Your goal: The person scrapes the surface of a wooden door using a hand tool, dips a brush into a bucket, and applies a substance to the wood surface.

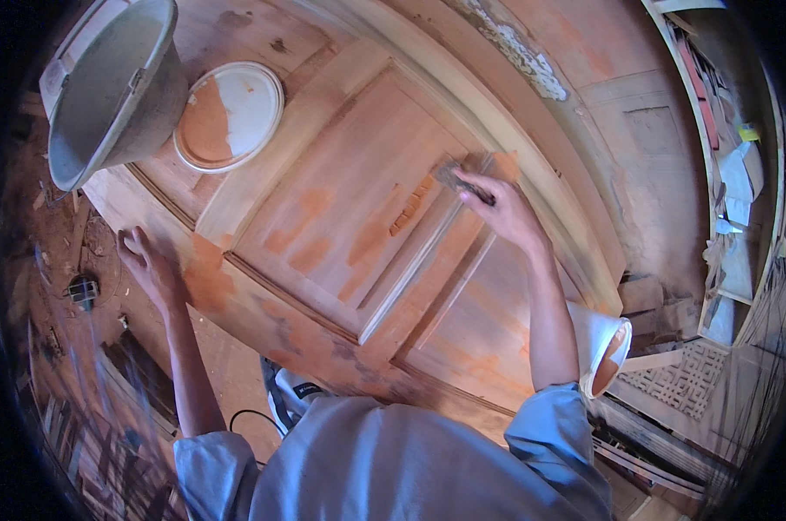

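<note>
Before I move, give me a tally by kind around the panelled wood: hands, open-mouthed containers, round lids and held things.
Hands: 2 (left hand, right hand)
Open-mouthed containers: 2 (grey bucket, white tub)
Round lids: 1 (white lid)
Held things: 1 (dark pad, exact kind unclear)
Total: 6

Loose blue-grey shirt [367,460] with bunched sleeves [545,425], bare hands [512,210]

We see a panelled wooden door [323,174] lying flat, smeared orange in places, a dark pad [449,174] on its face.
</note>
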`<act>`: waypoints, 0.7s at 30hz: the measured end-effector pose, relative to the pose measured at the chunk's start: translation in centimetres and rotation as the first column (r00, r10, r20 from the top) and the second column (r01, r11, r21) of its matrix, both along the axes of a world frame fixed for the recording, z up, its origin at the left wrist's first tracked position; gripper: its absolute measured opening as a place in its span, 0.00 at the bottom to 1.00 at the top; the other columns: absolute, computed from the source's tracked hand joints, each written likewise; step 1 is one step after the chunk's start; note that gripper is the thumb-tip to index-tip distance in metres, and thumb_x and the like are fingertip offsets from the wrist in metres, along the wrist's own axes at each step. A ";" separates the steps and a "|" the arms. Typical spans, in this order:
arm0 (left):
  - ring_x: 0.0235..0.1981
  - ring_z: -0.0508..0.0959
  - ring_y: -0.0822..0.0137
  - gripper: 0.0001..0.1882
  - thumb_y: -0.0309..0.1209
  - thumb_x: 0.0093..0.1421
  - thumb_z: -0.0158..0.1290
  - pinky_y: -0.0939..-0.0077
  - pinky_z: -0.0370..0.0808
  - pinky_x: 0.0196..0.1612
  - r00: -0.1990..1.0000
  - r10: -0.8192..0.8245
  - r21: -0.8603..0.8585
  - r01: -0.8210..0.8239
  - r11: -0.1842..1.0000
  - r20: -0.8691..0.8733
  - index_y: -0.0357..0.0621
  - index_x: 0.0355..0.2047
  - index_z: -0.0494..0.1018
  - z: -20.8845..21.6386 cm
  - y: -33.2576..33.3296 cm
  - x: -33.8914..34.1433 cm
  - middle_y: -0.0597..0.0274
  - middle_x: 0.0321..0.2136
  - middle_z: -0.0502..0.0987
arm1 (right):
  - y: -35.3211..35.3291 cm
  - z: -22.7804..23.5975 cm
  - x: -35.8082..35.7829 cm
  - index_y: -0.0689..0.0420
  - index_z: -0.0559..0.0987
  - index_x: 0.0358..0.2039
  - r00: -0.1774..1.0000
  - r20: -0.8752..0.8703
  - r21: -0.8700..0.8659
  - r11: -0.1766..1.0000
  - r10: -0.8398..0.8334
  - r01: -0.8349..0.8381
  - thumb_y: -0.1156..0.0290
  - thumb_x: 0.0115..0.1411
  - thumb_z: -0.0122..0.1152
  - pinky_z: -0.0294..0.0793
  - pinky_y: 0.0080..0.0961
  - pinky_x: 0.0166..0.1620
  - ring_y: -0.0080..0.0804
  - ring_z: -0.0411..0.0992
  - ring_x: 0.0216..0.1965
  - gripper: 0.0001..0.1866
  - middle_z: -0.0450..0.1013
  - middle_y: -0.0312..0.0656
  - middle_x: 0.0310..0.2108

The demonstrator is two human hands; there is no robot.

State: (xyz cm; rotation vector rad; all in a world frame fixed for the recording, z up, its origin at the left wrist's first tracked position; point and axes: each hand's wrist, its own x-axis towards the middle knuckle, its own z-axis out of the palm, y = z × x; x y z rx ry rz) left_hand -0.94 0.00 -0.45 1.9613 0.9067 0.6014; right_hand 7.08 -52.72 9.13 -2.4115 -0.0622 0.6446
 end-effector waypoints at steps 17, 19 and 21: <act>0.69 0.59 0.51 0.39 0.53 0.70 0.48 0.62 0.55 0.69 0.998 0.018 -0.141 -0.010 0.990 0.055 0.34 0.68 0.56 0.2 -0.1 0.5 0.40 0.67 0.60 | -1.6 -2.8 0.4 0.54 0.76 0.60 0.985 0.165 -0.015 0.999 0.047 -0.045 0.66 0.67 0.61 0.73 0.26 0.52 0.25 0.76 0.46 0.22 0.77 0.44 0.56; 0.69 0.59 0.50 0.39 0.53 0.70 0.48 0.62 0.54 0.69 0.999 0.009 -0.038 -0.007 0.999 0.053 0.34 0.68 0.57 0.1 0.2 0.2 0.39 0.66 0.60 | -2.1 -1.4 0.8 0.54 0.76 0.60 0.992 0.105 -0.052 0.997 0.066 -0.061 0.66 0.67 0.61 0.73 0.26 0.52 0.25 0.76 0.44 0.21 0.78 0.44 0.55; 0.69 0.59 0.50 0.39 0.53 0.70 0.48 0.62 0.54 0.69 0.998 0.008 -0.013 -0.007 1.000 0.056 0.34 0.68 0.57 -0.3 0.5 0.0 0.39 0.66 0.60 | -2.2 -0.1 1.3 0.54 0.77 0.59 0.996 0.011 -0.112 0.990 0.085 -0.083 0.67 0.67 0.61 0.73 0.25 0.50 0.23 0.75 0.42 0.21 0.79 0.42 0.54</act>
